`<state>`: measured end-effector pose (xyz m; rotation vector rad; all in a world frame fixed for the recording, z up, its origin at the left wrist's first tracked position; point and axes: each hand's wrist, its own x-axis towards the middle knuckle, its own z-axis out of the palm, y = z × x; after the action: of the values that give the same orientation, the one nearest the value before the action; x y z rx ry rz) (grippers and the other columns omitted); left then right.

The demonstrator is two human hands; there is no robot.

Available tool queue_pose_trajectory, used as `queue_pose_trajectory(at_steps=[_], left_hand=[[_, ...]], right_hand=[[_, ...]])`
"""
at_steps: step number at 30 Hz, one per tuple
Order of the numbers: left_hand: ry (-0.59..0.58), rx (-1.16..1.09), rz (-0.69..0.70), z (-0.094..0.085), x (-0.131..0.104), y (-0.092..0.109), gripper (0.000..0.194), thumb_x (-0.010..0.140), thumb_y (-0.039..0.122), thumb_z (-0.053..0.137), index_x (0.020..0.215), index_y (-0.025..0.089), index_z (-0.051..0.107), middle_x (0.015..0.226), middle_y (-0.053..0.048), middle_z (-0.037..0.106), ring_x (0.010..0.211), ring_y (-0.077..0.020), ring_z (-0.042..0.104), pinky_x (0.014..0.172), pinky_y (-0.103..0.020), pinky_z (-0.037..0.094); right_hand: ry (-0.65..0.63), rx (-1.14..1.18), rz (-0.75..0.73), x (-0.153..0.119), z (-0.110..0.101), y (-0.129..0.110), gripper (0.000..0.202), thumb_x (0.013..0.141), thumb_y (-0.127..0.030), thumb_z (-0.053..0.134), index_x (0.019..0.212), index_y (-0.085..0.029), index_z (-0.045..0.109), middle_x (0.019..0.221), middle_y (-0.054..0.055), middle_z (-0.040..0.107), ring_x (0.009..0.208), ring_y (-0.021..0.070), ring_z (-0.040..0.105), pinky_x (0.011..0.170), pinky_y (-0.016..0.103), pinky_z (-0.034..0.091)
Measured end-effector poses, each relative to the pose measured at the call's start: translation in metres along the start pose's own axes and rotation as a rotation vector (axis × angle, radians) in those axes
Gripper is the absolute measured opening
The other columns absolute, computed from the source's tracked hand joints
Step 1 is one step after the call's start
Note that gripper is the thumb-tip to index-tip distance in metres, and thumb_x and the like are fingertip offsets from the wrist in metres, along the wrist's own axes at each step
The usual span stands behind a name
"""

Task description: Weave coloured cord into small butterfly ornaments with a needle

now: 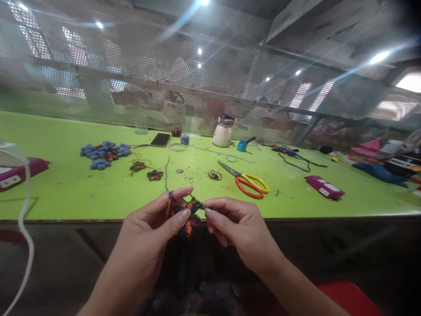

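Observation:
My left hand [154,228] pinches a multicoloured crocheted piece [188,228] between thumb and fingers, just in front of the table's near edge. Dark yarn [167,173] runs from the table to the raised index finger and wraps round it. My right hand [235,221] is closed at the right side of the piece, its thumb and index finger pinching a thin tool, probably a hook, mostly hidden by the fingers. The tool's tip reaches into loops at the top of the piece. Two small crocheted flowers [155,175] [137,166] lie beyond my left hand.
Scissors [234,172] with red and yellow handles lie beyond my right hand on the green table [197,175]. Farther back are blue crocheted flowers [105,151], a phone [161,139], a white jug [222,134] and a blue pot [242,145]. A white cable [29,245] hangs at left.

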<state>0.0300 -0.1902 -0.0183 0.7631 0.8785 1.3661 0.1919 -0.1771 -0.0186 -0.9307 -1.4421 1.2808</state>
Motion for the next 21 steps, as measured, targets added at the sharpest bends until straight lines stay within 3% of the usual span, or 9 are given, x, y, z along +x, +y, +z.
queue_pose_trajectory(at_steps=[4, 8, 12, 17, 21], left_hand=[[-0.052, -0.026, -0.046, 0.003, 0.000, 0.005, 0.039, 0.065, 0.019, 0.083, 0.103, 0.026, 0.075, 0.075, 0.002, 0.068, 0.069, -0.0096, 0.063, 0.066, -0.016, 0.050], [-0.101, 0.022, -0.047, 0.004, 0.001, 0.007, 0.040, 0.067, 0.020, 0.081, 0.106, 0.026, 0.074, 0.072, 0.003, 0.064, 0.066, -0.0064, 0.059, 0.064, -0.013, 0.047], [-0.157, 0.101, -0.052, 0.002, 0.003, 0.004, 0.045, 0.069, 0.024, 0.080, 0.113, 0.029, 0.070, 0.081, 0.000, 0.068, 0.076, -0.0115, 0.062, 0.071, -0.018, 0.048], [-0.189, 0.257, 0.067, 0.003, 0.009, 0.001, 0.050, 0.072, 0.026, 0.078, 0.120, 0.032, 0.066, 0.089, 0.000, 0.070, 0.081, -0.0130, 0.062, 0.074, -0.020, 0.049], [-0.136, 0.412, 0.227, 0.008, 0.011, -0.003, 0.048, 0.074, 0.027, 0.075, 0.121, 0.028, 0.066, 0.081, -0.001, 0.071, 0.069, -0.0128, 0.060, 0.064, -0.020, 0.048]], right_hand=[[-0.066, -0.168, -0.119, 0.000, -0.004, -0.009, 0.031, 0.086, -0.021, 0.059, 0.115, -0.019, 0.068, 0.056, -0.005, 0.046, 0.044, 0.0050, 0.035, 0.041, 0.018, 0.029], [-0.124, -0.350, -0.162, 0.000, -0.013, -0.019, 0.030, 0.086, -0.015, 0.055, 0.111, -0.019, 0.072, 0.055, -0.005, 0.044, 0.047, 0.0063, 0.028, 0.043, 0.020, 0.025], [-0.165, -0.388, -0.146, 0.001, -0.021, -0.024, 0.031, 0.087, -0.014, 0.053, 0.112, -0.019, 0.072, 0.055, -0.005, 0.042, 0.047, 0.0063, 0.029, 0.043, 0.020, 0.024], [-0.215, -0.300, -0.071, 0.005, -0.027, -0.022, 0.030, 0.087, -0.014, 0.055, 0.112, -0.017, 0.071, 0.053, -0.007, 0.040, 0.044, 0.0043, 0.032, 0.042, 0.018, 0.025], [-0.202, -0.294, -0.053, 0.008, -0.028, -0.023, 0.030, 0.086, -0.012, 0.055, 0.111, -0.014, 0.071, 0.051, -0.007, 0.040, 0.043, 0.0039, 0.032, 0.040, 0.018, 0.024]])
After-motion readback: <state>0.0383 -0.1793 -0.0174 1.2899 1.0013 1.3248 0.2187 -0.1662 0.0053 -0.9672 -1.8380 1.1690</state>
